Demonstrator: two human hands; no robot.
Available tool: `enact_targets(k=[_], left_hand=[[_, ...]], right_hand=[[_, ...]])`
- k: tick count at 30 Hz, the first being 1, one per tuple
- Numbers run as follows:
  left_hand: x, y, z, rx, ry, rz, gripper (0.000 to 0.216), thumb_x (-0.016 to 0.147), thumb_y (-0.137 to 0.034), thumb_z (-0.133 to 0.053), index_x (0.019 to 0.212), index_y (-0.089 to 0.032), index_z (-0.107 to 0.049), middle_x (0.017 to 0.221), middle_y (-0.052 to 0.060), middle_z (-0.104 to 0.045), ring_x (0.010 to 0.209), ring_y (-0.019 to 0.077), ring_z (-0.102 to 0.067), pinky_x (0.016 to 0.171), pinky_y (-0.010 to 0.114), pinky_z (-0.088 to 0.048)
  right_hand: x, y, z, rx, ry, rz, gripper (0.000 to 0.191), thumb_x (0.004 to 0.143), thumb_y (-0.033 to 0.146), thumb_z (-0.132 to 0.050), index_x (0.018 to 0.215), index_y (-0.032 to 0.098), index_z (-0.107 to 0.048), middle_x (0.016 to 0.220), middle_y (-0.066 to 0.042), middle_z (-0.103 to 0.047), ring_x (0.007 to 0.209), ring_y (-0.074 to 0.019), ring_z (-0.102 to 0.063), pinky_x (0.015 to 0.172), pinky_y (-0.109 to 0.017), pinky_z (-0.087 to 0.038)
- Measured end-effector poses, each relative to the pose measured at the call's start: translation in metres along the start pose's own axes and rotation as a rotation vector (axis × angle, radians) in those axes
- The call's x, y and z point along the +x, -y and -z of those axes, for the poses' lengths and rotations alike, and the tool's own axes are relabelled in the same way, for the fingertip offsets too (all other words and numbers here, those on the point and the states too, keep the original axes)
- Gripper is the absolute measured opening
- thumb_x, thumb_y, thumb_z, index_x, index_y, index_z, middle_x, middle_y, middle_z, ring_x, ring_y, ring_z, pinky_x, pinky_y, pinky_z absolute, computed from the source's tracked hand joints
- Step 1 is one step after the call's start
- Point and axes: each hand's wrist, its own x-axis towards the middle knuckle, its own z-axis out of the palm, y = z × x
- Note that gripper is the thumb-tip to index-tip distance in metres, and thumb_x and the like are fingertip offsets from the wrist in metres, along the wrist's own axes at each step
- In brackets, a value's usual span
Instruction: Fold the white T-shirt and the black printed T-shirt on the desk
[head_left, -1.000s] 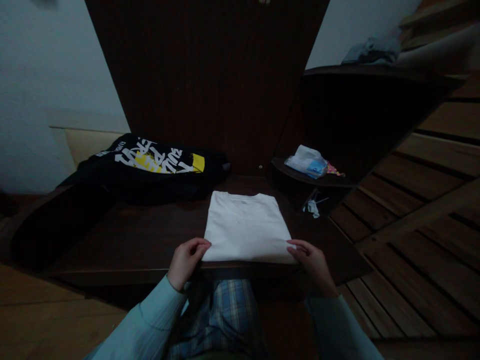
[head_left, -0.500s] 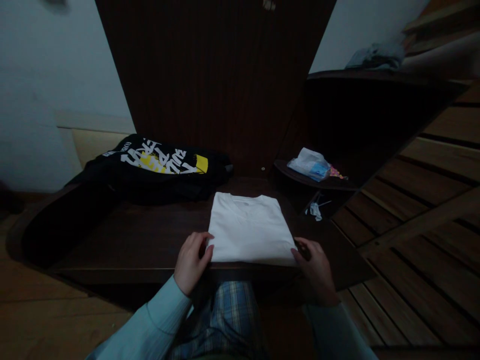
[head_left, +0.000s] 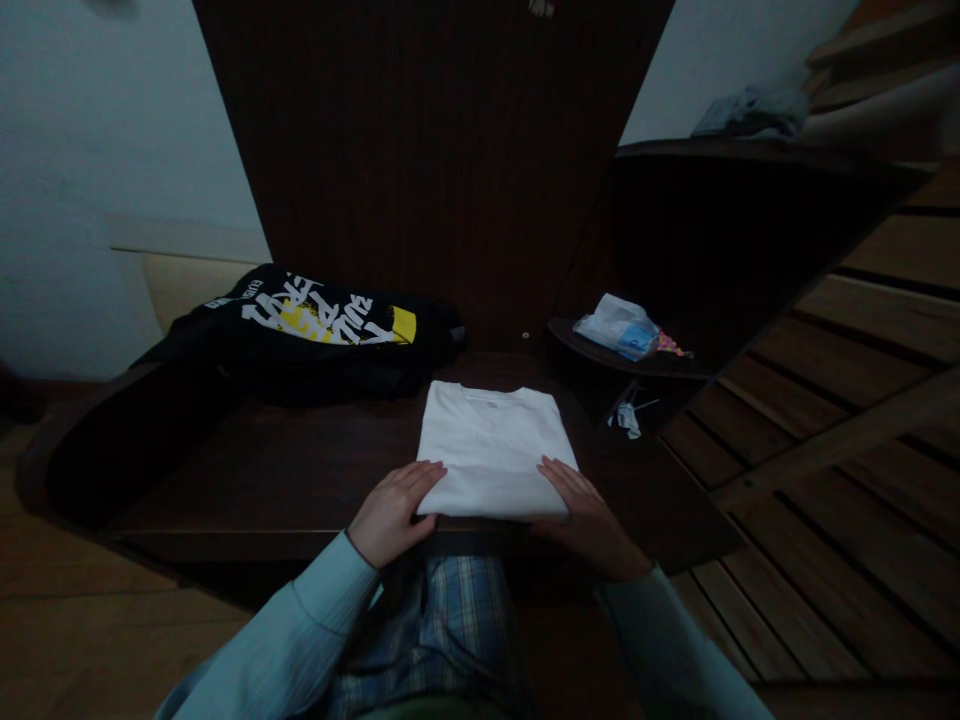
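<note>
A white T-shirt (head_left: 495, 440), folded into a neat rectangle with its neckline at the far side, lies near the front edge of the dark wooden desk (head_left: 315, 480). On its near left corner rests my left hand (head_left: 394, 505), fingers stretched flat over the cloth and thumb apart at the front edge. My right hand (head_left: 589, 520) lies over the near right corner the same way, its fingers extended on top and its thumb partly lost in shadow. Both hands are open and touch the shirt.
A black garment (head_left: 322, 340) with white and yellow print lies at the back left. On the right, a small shelf (head_left: 600, 350) bears a plastic packet (head_left: 619, 325); a crumpled white item (head_left: 628, 420) sits below it. Wooden slats (head_left: 847, 540) stand at far right.
My hands have moved inward from the shirt's sides, where fingers and thumbs were at its edges, to lie flat on its near corners. The shirt's near right corner has drawn in slightly.
</note>
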Motion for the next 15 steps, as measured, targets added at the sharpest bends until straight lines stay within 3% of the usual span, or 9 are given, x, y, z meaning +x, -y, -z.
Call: enact_targets(k=[4,7,15], left_hand=[[0.007,0.001,0.003,-0.029,0.008,0.031,0.057,0.062,-0.011,-0.052,0.119,-0.018,-0.050,0.122,0.008,-0.055,0.113,0.0233,-0.048,0.098,0.039,-0.035],[0.010,0.003,0.002,-0.066,-0.037,0.039,0.052,0.062,-0.006,-0.048,0.112,-0.019,-0.055,0.115,0.008,-0.060,0.107,0.0220,-0.052,0.094,0.038,-0.038],[-0.013,-0.006,0.014,-0.189,-0.004,-0.071,0.029,0.067,-0.019,-0.054,0.094,-0.021,-0.062,0.093,0.006,-0.066,0.089,0.0210,-0.059,0.081,0.035,-0.041]], right_hand=[[0.000,0.000,0.005,0.026,0.069,0.023,0.083,0.059,0.049,-0.068,0.129,0.016,-0.040,0.133,-0.016,-0.042,0.123,-0.0310,-0.038,0.100,-0.046,-0.032],[-0.001,0.002,0.007,0.025,0.094,0.036,0.080,0.061,0.038,-0.068,0.131,0.016,-0.037,0.134,-0.015,-0.041,0.123,-0.0302,-0.037,0.100,-0.047,-0.032],[-0.043,0.006,0.012,0.169,0.031,0.064,0.059,0.074,0.012,-0.040,0.132,0.022,-0.036,0.133,-0.006,-0.044,0.122,-0.0192,-0.040,0.102,-0.038,-0.035]])
